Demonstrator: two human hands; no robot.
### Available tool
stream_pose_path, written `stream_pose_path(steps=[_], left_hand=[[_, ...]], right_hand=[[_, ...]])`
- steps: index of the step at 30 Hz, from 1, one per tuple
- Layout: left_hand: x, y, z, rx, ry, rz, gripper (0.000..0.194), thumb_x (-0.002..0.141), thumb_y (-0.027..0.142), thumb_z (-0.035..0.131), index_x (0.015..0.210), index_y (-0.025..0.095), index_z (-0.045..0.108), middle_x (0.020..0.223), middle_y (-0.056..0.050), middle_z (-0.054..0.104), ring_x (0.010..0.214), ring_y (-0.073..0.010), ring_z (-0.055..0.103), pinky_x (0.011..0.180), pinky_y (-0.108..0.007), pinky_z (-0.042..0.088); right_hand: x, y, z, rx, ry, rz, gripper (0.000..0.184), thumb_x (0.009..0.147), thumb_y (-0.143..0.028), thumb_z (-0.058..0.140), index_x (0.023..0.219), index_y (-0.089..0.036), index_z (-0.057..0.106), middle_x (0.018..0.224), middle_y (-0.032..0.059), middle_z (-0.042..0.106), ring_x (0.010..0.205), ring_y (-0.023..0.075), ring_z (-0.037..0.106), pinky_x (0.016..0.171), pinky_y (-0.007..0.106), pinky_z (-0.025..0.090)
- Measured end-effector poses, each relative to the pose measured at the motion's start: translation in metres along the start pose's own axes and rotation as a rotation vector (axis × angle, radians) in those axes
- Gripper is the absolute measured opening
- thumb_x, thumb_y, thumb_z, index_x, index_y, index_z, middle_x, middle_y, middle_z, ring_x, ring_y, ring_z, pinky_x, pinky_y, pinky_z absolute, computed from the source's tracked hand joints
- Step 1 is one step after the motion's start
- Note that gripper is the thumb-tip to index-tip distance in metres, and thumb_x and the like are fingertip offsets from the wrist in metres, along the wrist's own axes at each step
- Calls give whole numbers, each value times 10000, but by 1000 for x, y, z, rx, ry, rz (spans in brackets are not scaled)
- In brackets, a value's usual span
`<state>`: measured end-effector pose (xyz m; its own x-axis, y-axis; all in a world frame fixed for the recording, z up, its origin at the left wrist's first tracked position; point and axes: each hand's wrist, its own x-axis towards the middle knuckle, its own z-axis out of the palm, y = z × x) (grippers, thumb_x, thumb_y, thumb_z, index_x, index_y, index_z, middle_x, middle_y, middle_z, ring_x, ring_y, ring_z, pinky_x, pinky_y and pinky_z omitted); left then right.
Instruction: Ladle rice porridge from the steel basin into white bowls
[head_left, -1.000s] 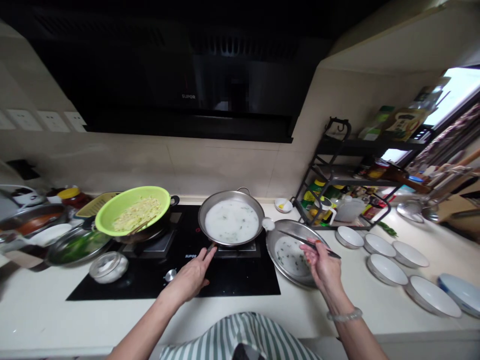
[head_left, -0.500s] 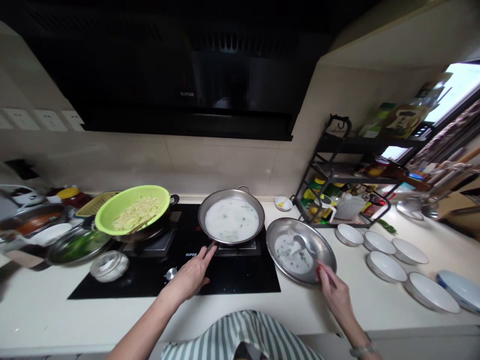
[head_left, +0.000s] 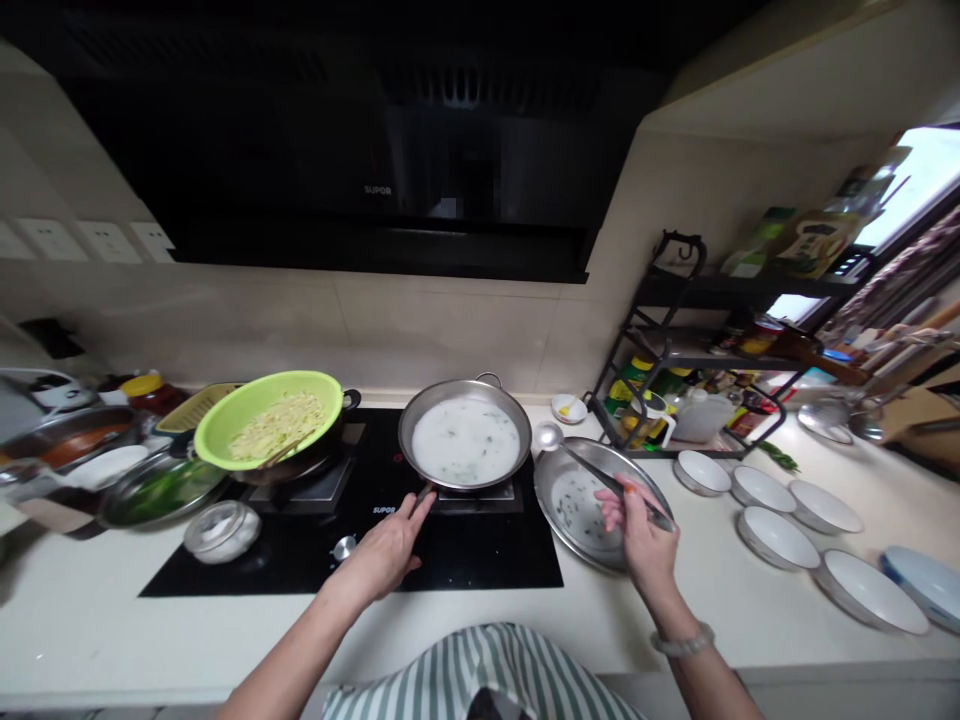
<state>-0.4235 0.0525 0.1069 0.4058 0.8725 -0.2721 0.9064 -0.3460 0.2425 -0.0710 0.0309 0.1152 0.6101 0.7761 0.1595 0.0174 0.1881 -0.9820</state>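
Observation:
My left hand (head_left: 390,540) is closed around the handle of a metal frying pan (head_left: 523,440) on the right burner. Milky white liquid (head_left: 465,440) flecked with green fills the pan. In my right hand (head_left: 646,540) is a ladle (head_left: 589,468), tilted, its dark handle crossing above a steel bowl (head_left: 636,466). The ladle's round head hangs over the bowl's left rim, near the pan; what it holds cannot be made out. Inside the bowl lies more white liquid with green bits (head_left: 574,505).
Left of the pan sits a lime-green basin (head_left: 214,440) of pale shreds. A glass jar (head_left: 222,532) stands by the cooktop's left edge. Several white bowls (head_left: 778,537) cover the right counter, below a black spice rack (head_left: 679,350). A range hood (head_left: 375,240) overhangs the cooktop.
My right hand has lifted the ladle out of the liquid in the steel bowl and swung its head up and left toward the pan. My left hand stays on the pan handle.

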Motion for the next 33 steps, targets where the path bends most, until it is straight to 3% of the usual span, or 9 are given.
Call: stream_pose_path(steps=[3,8,15,22,28,33], left_hand=[[0,2,-2,-8,-14,-4,931,765,117,598,1564,148,121,1603,-218,229,1444,-298,308,1120,-383,366],[-1,3,-3,-8,-14,-5,934,758,106,619,1559,143,141,1600,-228,229,1451,-281,301,1131,-366,346],[0,0,2,-33,7,2,940,751,107,614,1562,172,143,1602,-209,240,1455,-276,292,1142,-373,330],[-1,4,-2,-21,-17,-28,940,759,105,636,1560,145,144,1590,-251,235,1424,-288,362,1128,-368,344],[-4,5,-5,-37,-8,-8,930,766,79,626,1559,178,150,1602,-224,232,1452,-278,304,1139,-371,327],[-3,5,-4,-17,-10,-10,924,779,96,627,1560,136,136,1599,-242,216,1457,-270,293,1140,-356,323]], right_hand=[[2,0,29,17,-100,11,557,726,-640,688,1002,-156,678,667,65,695,456,168,543,436,307,449],[13,21,67,-16,-245,-25,445,764,-587,664,977,-196,684,676,49,687,464,161,531,423,296,439],[24,46,97,-100,-368,-67,456,793,-533,601,1024,-149,682,641,13,659,462,125,534,410,240,438],[28,55,96,50,-217,106,429,749,-555,631,892,-150,623,599,48,681,449,148,566,381,235,415],[24,40,83,151,-150,176,338,732,-502,665,852,-190,618,596,70,690,469,174,588,371,248,407],[18,31,72,166,-133,216,349,703,-526,686,830,-207,628,601,84,695,457,191,585,365,279,412]])
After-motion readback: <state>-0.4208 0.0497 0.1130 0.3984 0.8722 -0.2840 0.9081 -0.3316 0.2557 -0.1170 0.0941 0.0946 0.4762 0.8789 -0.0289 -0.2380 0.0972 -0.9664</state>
